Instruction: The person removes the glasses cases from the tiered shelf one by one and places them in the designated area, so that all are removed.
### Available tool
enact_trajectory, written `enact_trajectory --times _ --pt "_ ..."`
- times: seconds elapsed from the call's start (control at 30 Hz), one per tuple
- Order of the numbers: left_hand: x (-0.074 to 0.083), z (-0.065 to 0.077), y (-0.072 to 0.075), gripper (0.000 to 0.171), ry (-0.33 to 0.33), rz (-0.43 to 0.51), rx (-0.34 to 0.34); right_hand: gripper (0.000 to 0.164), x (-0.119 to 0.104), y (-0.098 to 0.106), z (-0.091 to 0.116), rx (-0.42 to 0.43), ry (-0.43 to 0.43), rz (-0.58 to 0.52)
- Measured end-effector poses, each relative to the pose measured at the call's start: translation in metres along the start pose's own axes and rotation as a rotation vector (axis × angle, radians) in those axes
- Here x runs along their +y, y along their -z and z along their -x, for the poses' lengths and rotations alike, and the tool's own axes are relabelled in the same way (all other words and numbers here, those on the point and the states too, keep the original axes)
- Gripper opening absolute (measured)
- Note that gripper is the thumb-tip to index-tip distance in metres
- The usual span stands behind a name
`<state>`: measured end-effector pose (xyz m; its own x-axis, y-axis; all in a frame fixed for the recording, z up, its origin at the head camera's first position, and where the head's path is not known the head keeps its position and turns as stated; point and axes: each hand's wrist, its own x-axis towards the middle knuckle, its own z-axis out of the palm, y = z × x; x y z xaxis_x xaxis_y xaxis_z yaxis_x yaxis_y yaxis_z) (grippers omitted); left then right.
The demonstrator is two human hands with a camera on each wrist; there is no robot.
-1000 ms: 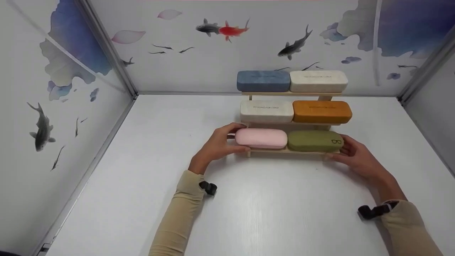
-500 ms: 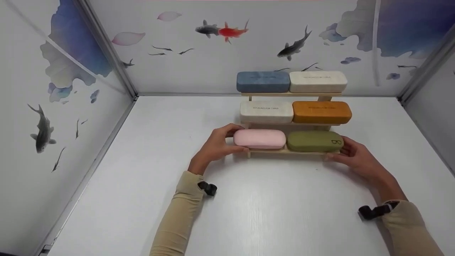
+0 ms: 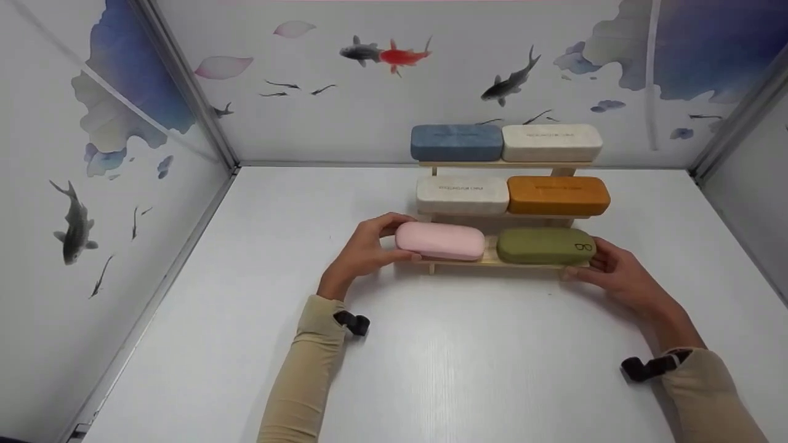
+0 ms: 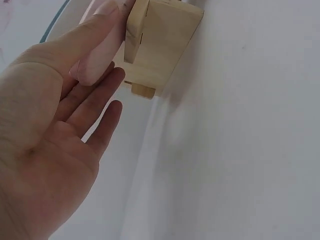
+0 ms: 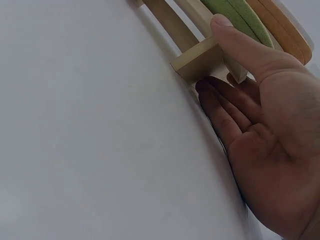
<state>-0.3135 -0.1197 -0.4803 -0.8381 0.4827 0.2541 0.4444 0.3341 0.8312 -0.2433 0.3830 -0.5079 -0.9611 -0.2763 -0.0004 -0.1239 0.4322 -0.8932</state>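
In the head view my left hand (image 3: 363, 247) grips the left end of a pink glasses case (image 3: 440, 240), thumb in front and a finger behind. This case sits slightly askew on the lowest shelf of a wooden display rack (image 3: 490, 253), its left end beyond the shelf. My right hand (image 3: 622, 271) holds the right end of an olive-green glasses case (image 3: 545, 245), which carries a small glasses drawing. In the right wrist view the thumb lies along the green case and rack edge, with other fingers beside the rack's leg. A gap separates the two cases.
On the middle shelf are a white case (image 3: 463, 195) and an orange case (image 3: 559, 195). A blue case (image 3: 456, 143) and another white case (image 3: 552, 143) fill the top shelf. The white table (image 3: 468, 357) ends at walls printed with fish.
My left hand has shifted left with the pink case, opening a gap between it and the green case. The right hand and green case stay in place.
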Motion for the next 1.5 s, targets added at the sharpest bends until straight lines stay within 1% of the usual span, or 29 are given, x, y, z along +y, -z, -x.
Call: enact_trajectory --times 0.17,0.4,0.5,0.57,0.73,1.0,1.13,1.23,1.37,1.5 --pt "-0.004 0.003 0.010 0.065 0.010 0.078 0.006 0.081 -0.001 0.000 0.000 0.005 -0.014 0.006" --pt "-0.010 0.009 0.024 0.064 0.034 0.119 0.013 0.081 0.001 0.000 0.000 0.003 -0.007 0.049" --pt "-0.012 0.012 0.031 0.064 0.035 0.149 0.020 0.081 0.001 0.000 0.000 0.006 -0.007 0.049" --pt "-0.014 0.015 0.035 0.065 0.044 0.183 0.023 0.082 0.001 -0.001 0.000 0.008 -0.013 0.045" --pt "-0.021 0.021 0.046 0.066 0.075 0.224 0.041 0.083 0.001 -0.001 -0.001 0.014 -0.032 0.046" --pt "-0.031 0.033 0.058 0.067 0.131 0.239 0.082 0.083 0.001 0.000 -0.001 0.006 -0.023 0.054" --pt "-0.036 0.034 0.062 0.069 0.132 0.258 0.110 0.083 0.001 0.000 -0.001 0.008 -0.030 0.045" --pt "-0.039 0.036 0.065 0.071 0.131 0.252 0.154 0.084 0.000 0.000 -0.001 0.010 -0.036 0.039" --pt "-0.042 0.037 0.066 0.071 0.146 0.211 0.228 0.085 0.000 -0.001 -0.002 0.006 -0.036 0.045" --pt "-0.043 0.036 0.064 0.069 0.143 0.174 0.269 0.085 0.000 -0.001 -0.001 0.011 -0.029 0.056"
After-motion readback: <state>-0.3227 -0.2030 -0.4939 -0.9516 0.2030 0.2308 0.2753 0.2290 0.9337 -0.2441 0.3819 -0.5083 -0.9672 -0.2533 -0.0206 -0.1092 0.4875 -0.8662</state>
